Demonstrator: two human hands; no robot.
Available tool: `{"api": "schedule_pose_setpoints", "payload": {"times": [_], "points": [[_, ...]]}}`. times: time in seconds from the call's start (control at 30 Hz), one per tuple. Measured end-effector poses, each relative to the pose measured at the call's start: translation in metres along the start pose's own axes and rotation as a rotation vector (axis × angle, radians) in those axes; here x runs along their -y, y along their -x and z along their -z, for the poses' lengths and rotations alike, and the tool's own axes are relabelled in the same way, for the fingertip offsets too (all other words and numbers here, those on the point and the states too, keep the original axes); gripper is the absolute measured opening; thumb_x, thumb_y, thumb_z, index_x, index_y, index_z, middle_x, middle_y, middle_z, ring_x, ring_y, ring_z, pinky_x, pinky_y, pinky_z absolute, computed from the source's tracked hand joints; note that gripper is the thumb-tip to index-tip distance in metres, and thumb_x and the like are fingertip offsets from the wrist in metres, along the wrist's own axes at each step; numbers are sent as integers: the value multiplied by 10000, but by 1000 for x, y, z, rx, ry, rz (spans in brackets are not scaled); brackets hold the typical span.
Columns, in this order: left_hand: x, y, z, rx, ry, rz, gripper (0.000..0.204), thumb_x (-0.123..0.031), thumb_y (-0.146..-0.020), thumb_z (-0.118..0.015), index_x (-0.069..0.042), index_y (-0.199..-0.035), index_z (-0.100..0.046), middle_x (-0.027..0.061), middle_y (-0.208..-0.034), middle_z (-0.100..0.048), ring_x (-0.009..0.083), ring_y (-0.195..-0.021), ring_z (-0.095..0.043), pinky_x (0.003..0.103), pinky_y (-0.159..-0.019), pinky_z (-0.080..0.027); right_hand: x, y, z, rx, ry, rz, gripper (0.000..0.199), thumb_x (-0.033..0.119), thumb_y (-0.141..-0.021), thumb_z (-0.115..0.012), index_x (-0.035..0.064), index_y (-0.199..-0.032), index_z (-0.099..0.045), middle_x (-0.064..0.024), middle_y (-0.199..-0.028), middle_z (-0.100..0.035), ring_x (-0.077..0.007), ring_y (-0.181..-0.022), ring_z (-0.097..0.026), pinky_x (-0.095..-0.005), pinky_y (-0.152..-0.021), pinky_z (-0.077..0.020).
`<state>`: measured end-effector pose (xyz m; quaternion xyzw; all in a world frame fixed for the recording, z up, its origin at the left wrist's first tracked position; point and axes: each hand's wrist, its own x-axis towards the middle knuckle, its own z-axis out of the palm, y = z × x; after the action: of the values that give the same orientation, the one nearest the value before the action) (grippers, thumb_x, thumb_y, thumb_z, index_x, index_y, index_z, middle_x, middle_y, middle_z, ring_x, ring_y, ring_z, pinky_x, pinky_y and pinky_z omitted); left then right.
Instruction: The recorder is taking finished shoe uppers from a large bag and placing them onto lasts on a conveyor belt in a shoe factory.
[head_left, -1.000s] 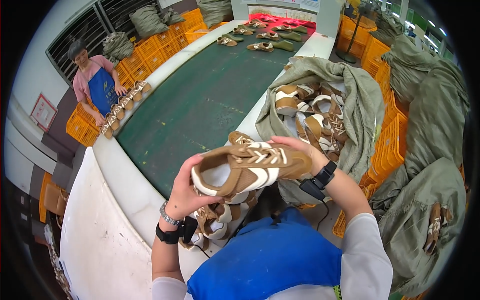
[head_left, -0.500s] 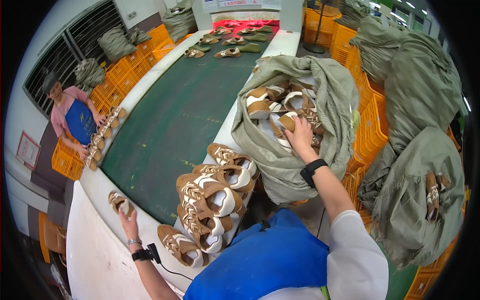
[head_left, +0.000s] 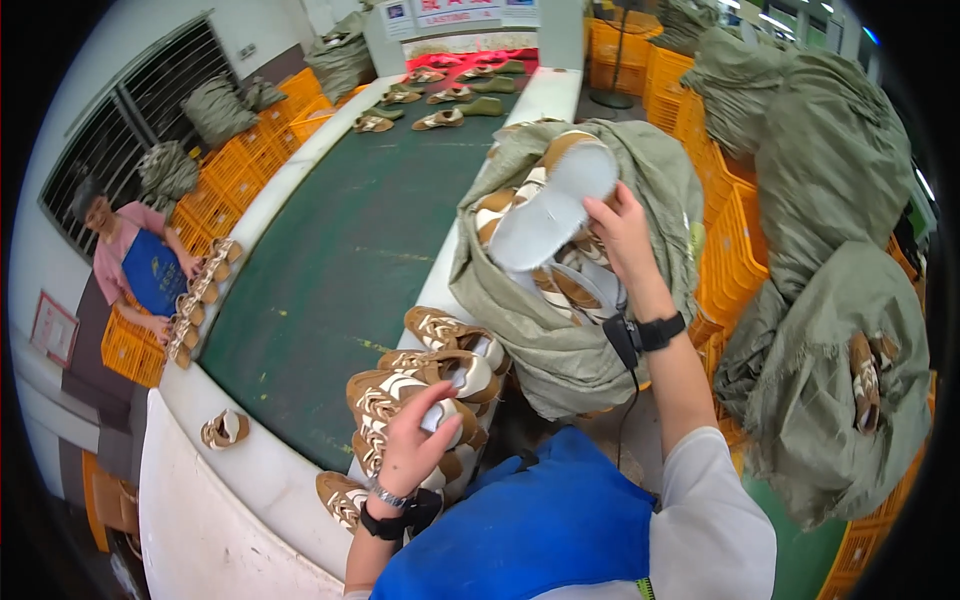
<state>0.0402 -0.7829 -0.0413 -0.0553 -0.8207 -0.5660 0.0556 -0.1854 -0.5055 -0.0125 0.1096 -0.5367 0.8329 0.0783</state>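
Observation:
My right hand [head_left: 628, 238] grips a brown-and-white shoe upper [head_left: 552, 212] by its edge, its pale grey underside turned up. It is held over the mouth of a grey-green woven sack [head_left: 545, 355], where more brown-and-white uppers [head_left: 580, 290] lie jumbled. Fingers apart and holding nothing, my left hand [head_left: 410, 445] hovers at a pile of brown lace-up uppers [head_left: 375, 400] on the near corner of the white conveyor edge; whether it touches them I cannot tell. A single upper [head_left: 225, 429] stands on the white edge to the left.
A green conveyor belt [head_left: 320, 240] runs away from me, with uppers and green shoe lasts [head_left: 485, 106] at its far end. Across it, a person in a blue apron [head_left: 155, 260] handles a row of uppers [head_left: 200, 300]. Orange crates [head_left: 735, 245] and full sacks [head_left: 830, 170] line the right.
My right hand has lifted an upper out of the sack and turned its underside up. My left hand has let go of the single upper and moved right to the pile.

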Motion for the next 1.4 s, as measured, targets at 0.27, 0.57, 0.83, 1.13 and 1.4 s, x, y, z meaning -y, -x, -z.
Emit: {"api": "schedule_pose_setpoints", "payload": {"times": [0.27,0.57,0.83,1.13,1.4], "points": [[-7,4,15,124,979,197,683,-376,-867,-539,-69,-1379,-209,135,-1343,-380,240,-1224,-399,388,-998,-351,-38,114,-96,613,240,318,514,-112,-629,-627,99,-1057,-436,-91,-1199,-500,-298,-1118,-464,-387,-943,-394],[20,69,70,-477,872,169,560,-198,-810,-612,-43,-1286,-359,95,-1228,-484,214,-1118,-492,373,-964,-388,-46,161,-155,979,619,701,443,-41,-627,-641,91,-1044,-572,-155,-1204,-484,-376,-1109,-457,-446,-935,-386],[133,182,228,-961,1158,180,534,-437,-851,-457,-57,-1225,-463,113,-1199,-535,264,-1089,-525,391,-924,-436,-29,119,-88,595,888,587,254,-28,-735,-578,18,-985,-584,-123,-1025,-590,-239,-863,-598,-313,-730,-483],[126,205,117,-608,976,594,519,-395,-883,-502,-63,-1265,-392,121,-1199,-508,263,-1046,-542,437,-868,-482,-83,46,89,112,1136,243,266,-5,-797,-539,16,-1062,-554,-103,-980,-580,-180,-768,-568,-272,-685,-455],[111,206,91,-319,362,1085,276,-257,-840,-599,-4,-941,-556,103,-766,-631,171,-648,-633,247,-540,-511,-133,-6,88,358,1252,-316,570,326,-719,-657,-4,-1162,-517,-217,-1128,-564,-322,-1038,-553,-374,-875,-439]]}}
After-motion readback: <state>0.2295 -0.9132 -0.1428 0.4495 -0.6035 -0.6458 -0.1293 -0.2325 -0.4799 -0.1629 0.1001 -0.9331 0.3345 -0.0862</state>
